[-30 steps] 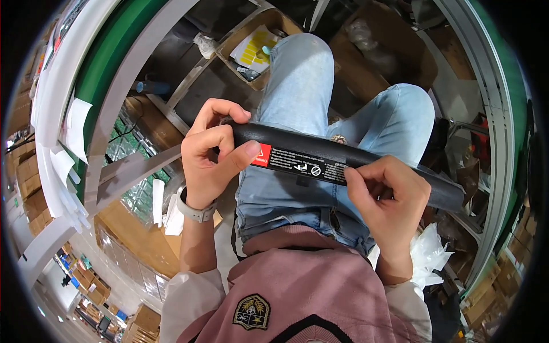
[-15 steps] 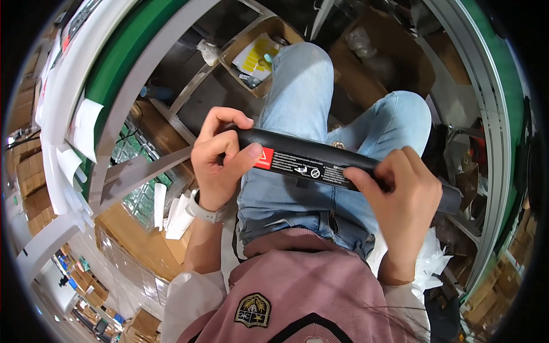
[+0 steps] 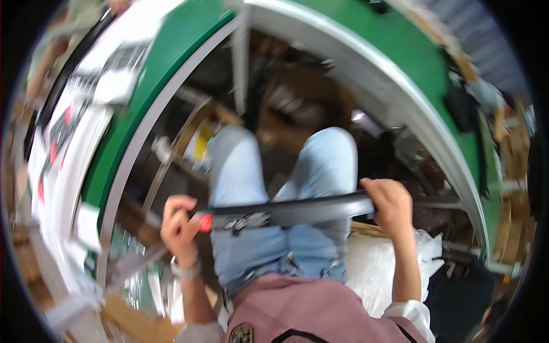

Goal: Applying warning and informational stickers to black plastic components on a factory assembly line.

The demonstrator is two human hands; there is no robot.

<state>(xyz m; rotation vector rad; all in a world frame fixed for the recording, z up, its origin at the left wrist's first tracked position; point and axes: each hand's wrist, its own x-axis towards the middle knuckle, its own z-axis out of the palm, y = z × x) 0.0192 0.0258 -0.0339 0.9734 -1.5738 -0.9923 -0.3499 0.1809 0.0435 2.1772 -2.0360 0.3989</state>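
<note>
Right fingers farther along satiny black bar

A long, glossy black, gently curved bar stretches crosswise from the left hand to the right hand. Its red-and-black label, blurred, sits nearer the left hand.

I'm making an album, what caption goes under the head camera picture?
A left hand and right hand hold a black bar over blue jeans.

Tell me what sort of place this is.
Probably a workshop or packing area: there is a green-topped workbench, cardboard boxes along the right edge, and white plastic sheeting lower down.
</note>
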